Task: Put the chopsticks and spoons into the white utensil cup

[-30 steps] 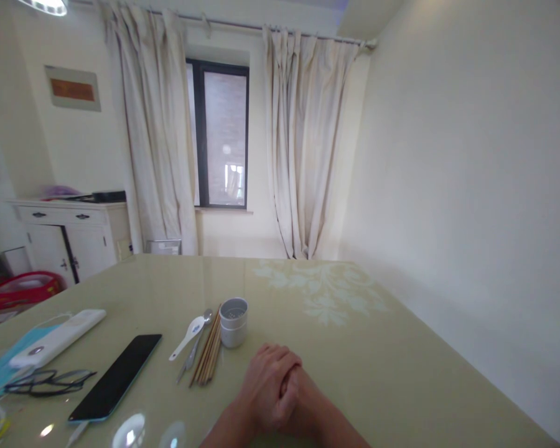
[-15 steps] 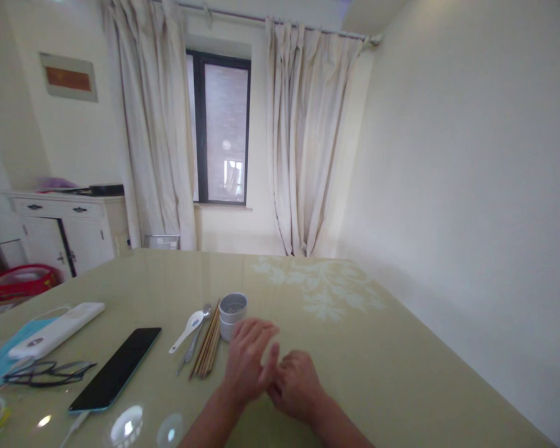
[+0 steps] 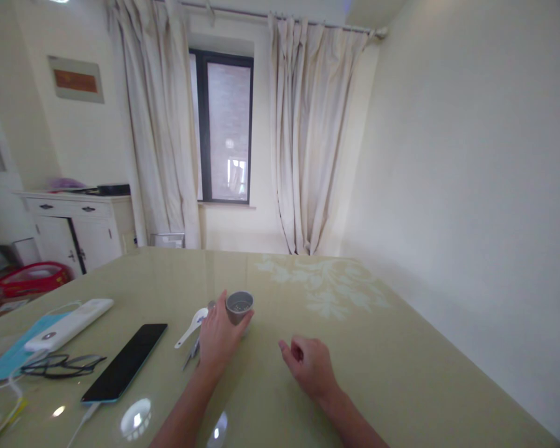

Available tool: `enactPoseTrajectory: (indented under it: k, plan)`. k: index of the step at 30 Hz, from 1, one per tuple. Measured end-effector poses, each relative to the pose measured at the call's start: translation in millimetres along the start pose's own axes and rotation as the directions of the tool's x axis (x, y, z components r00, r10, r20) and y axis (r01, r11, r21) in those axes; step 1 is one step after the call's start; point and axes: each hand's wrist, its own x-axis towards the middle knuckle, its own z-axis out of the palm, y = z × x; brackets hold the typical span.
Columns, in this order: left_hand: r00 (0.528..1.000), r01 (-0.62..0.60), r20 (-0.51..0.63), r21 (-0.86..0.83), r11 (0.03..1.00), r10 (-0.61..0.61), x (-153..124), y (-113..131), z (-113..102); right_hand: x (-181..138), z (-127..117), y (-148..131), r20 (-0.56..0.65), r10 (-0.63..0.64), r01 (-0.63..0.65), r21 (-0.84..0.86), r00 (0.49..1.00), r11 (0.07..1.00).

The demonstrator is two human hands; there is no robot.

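The left hand (image 3: 220,336) is cupped around the small grey cup (image 3: 239,303), which stands upright near the middle of the green bench (image 3: 364,348), just beside a white spoon (image 3: 189,326). Its fingers wrap the far left side of the wall and the thumb presses the near right side, so the hold is half closed on the cup; whether the base has left the bench cannot be told. The right hand (image 3: 310,366) rests on the bench well apart to the right, fingers loosely curled and holding nothing. For a sound grip, I judge the cup wants holding level, low on the wall with the rim uncovered, and the wrist lifted off the thin utensils (image 3: 190,357) lying beneath it, which would likely roll if nudged. A dark phone (image 3: 127,361), 1 pair of glasses (image 3: 63,365) and a white remote (image 3: 70,315) lie further left.
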Motion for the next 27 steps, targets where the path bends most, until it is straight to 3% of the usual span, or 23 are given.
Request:
enactPoseTrajectory:
  k: [3,5,7,11,14,16,17,19,21,22,24,27]
  plan:
    - [0.99,-0.03,0.123,-0.248,0.968,0.063,-3.7,6.0,1.7,6.3,-5.2,3.1,-0.026,0.127,-0.118,0.225,0.992,0.967]
    - [0.955,-0.032,0.252,-0.435,0.9,0.156,-9.8,16.4,1.0,10.2,-10.2,8.0,-0.02,0.173,-0.151,0.396,0.985,0.906]
    - [0.874,0.015,0.398,-0.597,0.802,0.279,-18.1,29.8,-0.4,12.4,-17.0,14.3,0.042,0.153,-0.151,0.548,0.987,0.823]
    - [0.642,0.229,0.583,-0.766,0.601,0.498,-33.7,49.6,0.3,11.6,-33.1,24.2,0.279,-0.044,-0.184,0.735,0.959,0.653]
    - [0.585,0.329,0.633,-0.756,0.565,0.507,-34.9,47.9,3.0,10.2,-40.6,25.0,0.359,-0.101,-0.218,0.743,0.928,0.633]
    - [0.597,0.308,0.659,-0.716,0.627,0.458,-28.2,40.2,1.3,10.1,-42.2,23.8,0.353,-0.1,-0.199,0.714,0.93,0.671]
    - [0.625,0.266,0.66,-0.682,0.682,0.417,-23.1,35.3,-1.1,10.1,-42.3,23.1,0.347,-0.099,-0.187,0.7,0.933,0.689]
    - [0.735,0.139,0.62,-0.535,0.833,0.275,-11.8,24.6,-8.3,10.0,-41.5,21.9,0.345,-0.098,-0.176,0.678,0.933,0.713]
    - [0.862,0.032,0.5,-0.215,0.976,0.082,-2.6,13.7,-15.8,9.1,-39.5,20.7,0.351,-0.096,-0.178,0.67,0.932,0.721]
    - [0.907,-0.003,0.421,-0.012,1.0,0.008,0.3,8.3,-18.7,8.3,-38.0,19.8,0.35,-0.094,-0.18,0.672,0.932,0.718]
    - [0.953,-0.062,0.3,0.336,0.94,-0.044,2.2,-1.5,-21.3,6.4,-34.5,17.2,0.352,-0.095,-0.186,0.682,0.931,0.707]
    - [0.961,-0.146,0.277,0.553,0.82,-0.017,-0.2,-11.1,-18.9,3.2,-28.5,11.7,0.347,-0.108,-0.182,0.703,0.932,0.687]
